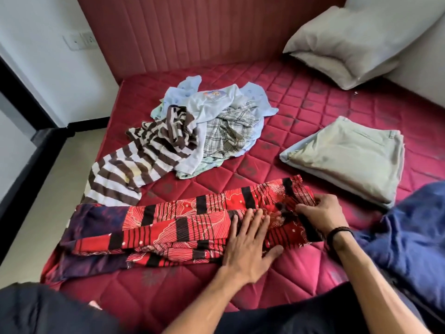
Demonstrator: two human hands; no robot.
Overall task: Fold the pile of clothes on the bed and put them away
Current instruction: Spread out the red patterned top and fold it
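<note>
From my remote feed, a person knelt at the near edge of a red quilted mattress (pixel 301 97), working on a red patterned cloth (pixel 192 225) laid out in a long band across it. The left hand (pixel 245 249) lay flat on the cloth, fingers straight and spread, pressing the fabric down and gripping nothing. Just beside it, the right hand (pixel 320 213), a dark band on its wrist, had its fingers curled onto the cloth's right end, pinching a fold there.

Beyond the cloth, toward the padded headboard (pixel 204 32), sat the unfolded pile of clothes (pixel 212 121): a brown-and-white striped garment (pixel 134 162) trailing off its left side, a pale plaid shirt (pixel 228 133) in the middle and light blue pieces (pixel 197 102) on top. One blue piece carried a small coloured print, too blurred for me to read. To the right of the cloth and apart from it lay a stack of folded beige clothes (pixel 349 157). A grey pillow (pixel 349 42) leaned in the corner by the headboard, and blue fabric (pixel 409 237) bunched beside the right forearm. I could make out no legible writing or labels anywhere.
</note>
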